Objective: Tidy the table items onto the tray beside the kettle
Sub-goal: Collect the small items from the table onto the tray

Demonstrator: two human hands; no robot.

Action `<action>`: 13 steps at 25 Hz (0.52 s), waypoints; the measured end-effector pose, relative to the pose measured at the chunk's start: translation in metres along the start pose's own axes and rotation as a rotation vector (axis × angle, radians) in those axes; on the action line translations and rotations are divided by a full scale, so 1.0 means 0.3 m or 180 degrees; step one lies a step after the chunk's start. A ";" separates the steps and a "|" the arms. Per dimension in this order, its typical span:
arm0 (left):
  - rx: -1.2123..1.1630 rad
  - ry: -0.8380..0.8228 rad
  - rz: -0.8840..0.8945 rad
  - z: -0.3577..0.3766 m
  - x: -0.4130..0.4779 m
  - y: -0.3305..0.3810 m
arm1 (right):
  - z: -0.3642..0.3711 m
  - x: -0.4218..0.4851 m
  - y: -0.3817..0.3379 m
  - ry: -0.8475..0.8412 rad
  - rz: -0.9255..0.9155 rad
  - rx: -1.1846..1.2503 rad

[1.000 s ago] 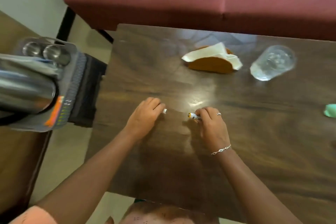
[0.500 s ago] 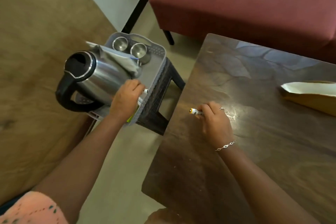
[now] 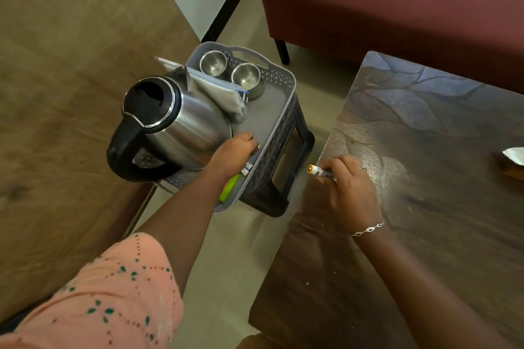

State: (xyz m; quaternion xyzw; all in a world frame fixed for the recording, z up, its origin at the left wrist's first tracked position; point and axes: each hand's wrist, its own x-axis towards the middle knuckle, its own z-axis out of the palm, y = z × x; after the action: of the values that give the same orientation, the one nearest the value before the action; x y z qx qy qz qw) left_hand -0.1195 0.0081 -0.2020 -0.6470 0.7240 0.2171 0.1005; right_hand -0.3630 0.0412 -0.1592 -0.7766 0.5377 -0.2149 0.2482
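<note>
Tabletop point(image 3: 425, 150), dark wood, fills the right. A floor gap separates it from a dark stool point(image 3: 286, 181) on the left, which carries the grey tray point(image 3: 287, 119).

Kettle point(image 3: 181, 127) takes the left half of the tray. Two steel cups point(image 3: 213, 63) stand at the far end, and a green item point(image 3: 229, 191) lies at the near end.

Left hand point(image 3: 234, 151) is knuckles-up over the tray floor, touching or just beside the kettle wall. Its fingers are hidden below, so its grip cannot be told. A small white cell point(image 3: 246, 168) lies on the tray just near of that hand.

Right hand point(image 3: 350, 187) rests at the tabletop's left edge, its grip pinching a yellow-tipped battery point(image 3: 319, 171) that juts over the gap.

Risks, as judged:
- A slackened pinch during the crossing would drop the battery to the floor.
- The round cell may roll on the tray.
- The left forearm could nudge the kettle.
</note>
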 end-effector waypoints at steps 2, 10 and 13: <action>-0.0367 0.0115 -0.0186 0.017 0.011 -0.011 | 0.015 0.012 -0.008 -0.0017 -0.0020 -0.0002; -0.0529 0.0076 -0.0353 0.014 0.079 -0.020 | 0.049 0.034 -0.005 -0.0149 -0.0047 -0.0073; -0.0240 -0.0116 -0.0083 0.005 0.093 -0.030 | 0.054 0.037 -0.003 -0.0172 -0.0035 -0.0077</action>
State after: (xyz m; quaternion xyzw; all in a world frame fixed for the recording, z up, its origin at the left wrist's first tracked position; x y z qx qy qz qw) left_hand -0.1150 -0.0168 -0.2170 -0.6556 0.7049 0.2546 0.0921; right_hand -0.3490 0.0334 -0.1708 -0.7880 0.5290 -0.1887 0.2521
